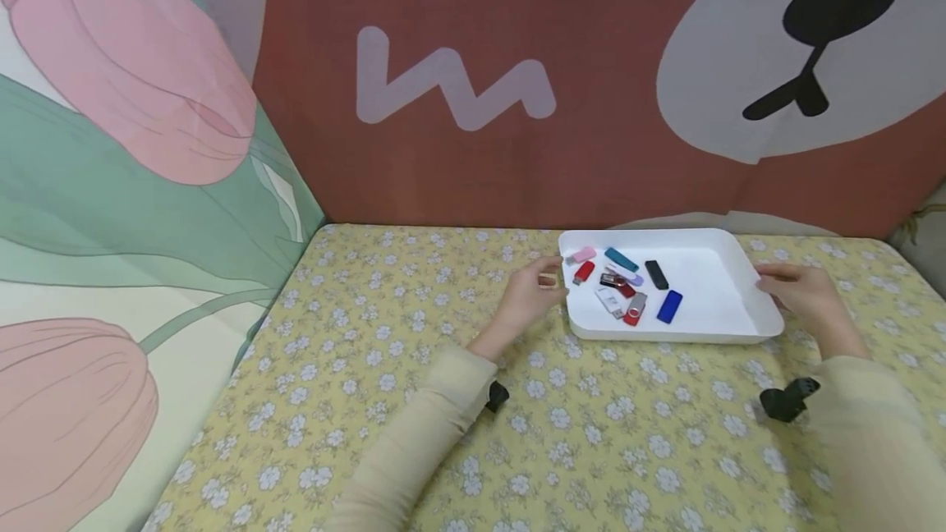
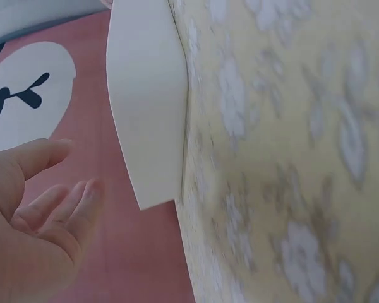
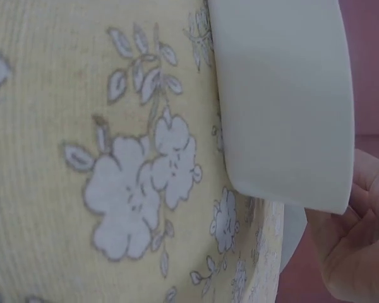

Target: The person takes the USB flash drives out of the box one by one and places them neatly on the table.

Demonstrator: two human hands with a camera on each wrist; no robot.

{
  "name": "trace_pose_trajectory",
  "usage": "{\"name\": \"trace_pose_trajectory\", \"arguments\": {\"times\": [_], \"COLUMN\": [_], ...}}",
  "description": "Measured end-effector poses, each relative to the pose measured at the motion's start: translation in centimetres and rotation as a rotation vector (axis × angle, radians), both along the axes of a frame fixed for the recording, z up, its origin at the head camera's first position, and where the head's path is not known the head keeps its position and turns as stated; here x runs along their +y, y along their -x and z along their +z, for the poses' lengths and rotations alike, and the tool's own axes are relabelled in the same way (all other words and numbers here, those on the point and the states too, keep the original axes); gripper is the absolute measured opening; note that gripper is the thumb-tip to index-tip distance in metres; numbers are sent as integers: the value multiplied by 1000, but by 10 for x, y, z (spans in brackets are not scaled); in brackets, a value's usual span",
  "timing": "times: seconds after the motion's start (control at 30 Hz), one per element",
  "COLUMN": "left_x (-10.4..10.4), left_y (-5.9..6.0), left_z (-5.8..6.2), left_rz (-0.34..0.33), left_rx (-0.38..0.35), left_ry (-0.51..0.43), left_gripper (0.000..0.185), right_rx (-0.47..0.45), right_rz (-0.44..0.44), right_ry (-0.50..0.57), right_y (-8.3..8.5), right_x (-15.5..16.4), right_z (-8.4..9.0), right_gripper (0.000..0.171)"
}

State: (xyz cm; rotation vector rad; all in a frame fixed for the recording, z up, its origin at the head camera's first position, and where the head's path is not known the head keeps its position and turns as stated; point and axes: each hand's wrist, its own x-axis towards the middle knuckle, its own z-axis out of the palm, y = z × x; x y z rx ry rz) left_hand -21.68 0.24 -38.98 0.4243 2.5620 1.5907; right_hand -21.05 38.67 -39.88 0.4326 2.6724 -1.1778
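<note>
A white rectangular tray (image 1: pixel 717 286) lies on the table, with several USB flash drives mostly towards its left half. Among them are a blue flash drive (image 1: pixel 669 307), a black flash drive (image 1: pixel 656 275), a teal flash drive (image 1: pixel 622 259) and a pink flash drive (image 1: pixel 581 255). My left hand (image 1: pixel 526 295) is beside the tray's left end, thumb and fingers apart; the left wrist view shows this hand (image 2: pixel 44 221) holding nothing. At the opposite end, my right hand (image 1: pixel 805 294) grips the rim. Part of its fingers is hidden behind the tray wall (image 3: pixel 284 101) in the right wrist view.
A yellow flowered cloth (image 1: pixel 414 335) covers the table. Behind it rises a reddish-brown printed backdrop (image 1: pixel 458 171), close to the tray's far side. A panel with pink tulips (image 1: pixel 133 64) borders the left. Both wrists carry small black devices (image 1: pixel 787 401).
</note>
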Motion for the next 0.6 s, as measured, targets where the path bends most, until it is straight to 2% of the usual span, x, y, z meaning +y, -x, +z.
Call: {"name": "trace_pose_trajectory", "arguments": {"times": [0.2, 0.37, 0.6], "left_x": [11, 18, 25], "left_y": [-2, -3, -7], "left_z": [-3, -4, -6], "left_rz": [-49, -79, -99], "left_rx": [-9, -14, -15], "left_ry": [-2, 16, 43], "left_gripper": [49, 49, 47], "right_rx": [-6, 8, -6], "right_rz": [29, 48, 78], "right_ry": [35, 22, 49], "right_y": [-5, -6, -9], "right_x": [7, 11, 12], "right_z": [-4, -7, -5], "right_gripper": [64, 61, 56]}}
